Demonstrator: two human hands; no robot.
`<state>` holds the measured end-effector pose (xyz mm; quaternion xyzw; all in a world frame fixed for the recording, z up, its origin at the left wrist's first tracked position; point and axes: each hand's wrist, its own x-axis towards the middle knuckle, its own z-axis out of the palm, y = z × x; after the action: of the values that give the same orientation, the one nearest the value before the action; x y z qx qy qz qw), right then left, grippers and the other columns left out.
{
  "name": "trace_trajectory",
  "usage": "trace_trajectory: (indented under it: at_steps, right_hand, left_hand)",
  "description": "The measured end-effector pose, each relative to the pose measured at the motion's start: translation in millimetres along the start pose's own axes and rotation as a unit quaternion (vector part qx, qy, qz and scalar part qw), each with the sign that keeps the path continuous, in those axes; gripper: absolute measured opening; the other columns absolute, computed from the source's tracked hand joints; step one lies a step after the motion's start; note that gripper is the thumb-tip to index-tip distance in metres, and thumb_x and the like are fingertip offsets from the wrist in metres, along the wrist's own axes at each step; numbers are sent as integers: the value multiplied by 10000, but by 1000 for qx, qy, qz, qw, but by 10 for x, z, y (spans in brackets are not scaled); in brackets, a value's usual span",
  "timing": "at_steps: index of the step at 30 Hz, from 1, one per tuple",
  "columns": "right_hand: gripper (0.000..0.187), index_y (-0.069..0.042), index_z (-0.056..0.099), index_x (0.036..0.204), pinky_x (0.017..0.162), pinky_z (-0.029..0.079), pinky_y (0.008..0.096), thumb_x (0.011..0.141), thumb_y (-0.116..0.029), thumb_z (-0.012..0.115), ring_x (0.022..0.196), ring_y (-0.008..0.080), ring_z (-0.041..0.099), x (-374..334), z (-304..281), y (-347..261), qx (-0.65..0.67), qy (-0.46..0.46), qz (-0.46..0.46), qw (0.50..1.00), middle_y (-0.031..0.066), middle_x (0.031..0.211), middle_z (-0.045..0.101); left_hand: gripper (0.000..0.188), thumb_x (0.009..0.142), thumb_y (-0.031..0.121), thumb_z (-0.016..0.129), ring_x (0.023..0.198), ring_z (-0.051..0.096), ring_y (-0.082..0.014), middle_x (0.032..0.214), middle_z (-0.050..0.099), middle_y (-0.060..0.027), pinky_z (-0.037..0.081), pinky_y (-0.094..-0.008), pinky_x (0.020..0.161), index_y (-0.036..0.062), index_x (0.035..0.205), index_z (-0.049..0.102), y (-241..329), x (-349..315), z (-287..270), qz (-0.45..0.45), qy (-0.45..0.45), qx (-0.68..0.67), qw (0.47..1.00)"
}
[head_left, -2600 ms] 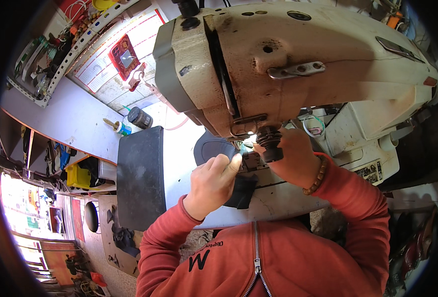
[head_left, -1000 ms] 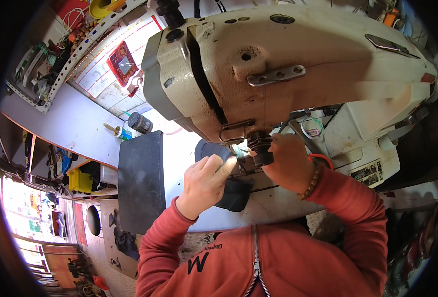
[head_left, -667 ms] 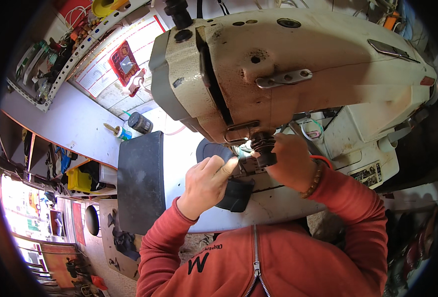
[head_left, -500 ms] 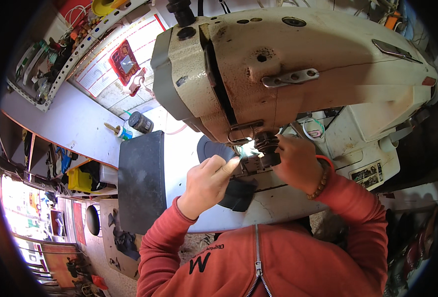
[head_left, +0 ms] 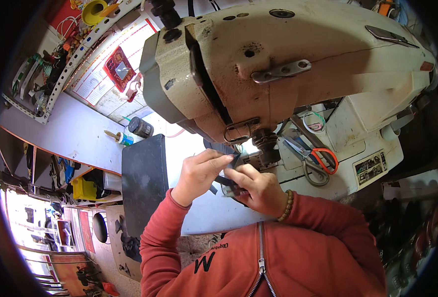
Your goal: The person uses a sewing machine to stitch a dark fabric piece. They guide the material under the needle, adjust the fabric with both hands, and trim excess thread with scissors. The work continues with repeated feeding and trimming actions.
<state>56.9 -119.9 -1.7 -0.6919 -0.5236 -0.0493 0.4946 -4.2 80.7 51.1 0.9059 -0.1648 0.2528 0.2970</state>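
Both hands meet in front of the needle area of a large beige sewing machine [head_left: 258, 69]. Between thumb and fingers, my left hand [head_left: 199, 175] pinches a dark, flexible piece of material [head_left: 235, 159]. My right hand [head_left: 258, 188] is closed on the same piece from the right, its fingers bent inward; part of the piece is hidden by the hands. Scissors [head_left: 323, 156] with red and grey handles lie on the machine bed, right of my right hand. A small lamp glows beside the needle.
A black slab [head_left: 142, 183] stands left of my left hand. Behind it are a dark jar [head_left: 140, 127] and a small container with a brush [head_left: 123, 138]. A red phone [head_left: 119, 68] sits in a holder at the back left. A round bowl [head_left: 315, 121] holds thread.
My right hand has moved left and toward me, from beside the needle to the dark piece. The scissors now show fully. My left hand has shifted slightly left with the piece.
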Motion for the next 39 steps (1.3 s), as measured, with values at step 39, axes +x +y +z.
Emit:
trace_trajectory:
  at_steps: [39]
  right_hand:
    - [116, -77, 690, 881, 540, 495, 356, 793, -144, 653, 658, 201, 615, 473, -762, 114, -273, -44, -82, 958, 40, 820, 590]
  left_hand:
    - [494, 714, -10, 738, 873, 636, -252, 1177, 616, -95, 549, -336, 697, 66, 1194, 652, 367, -155, 462, 12, 72, 175, 982]
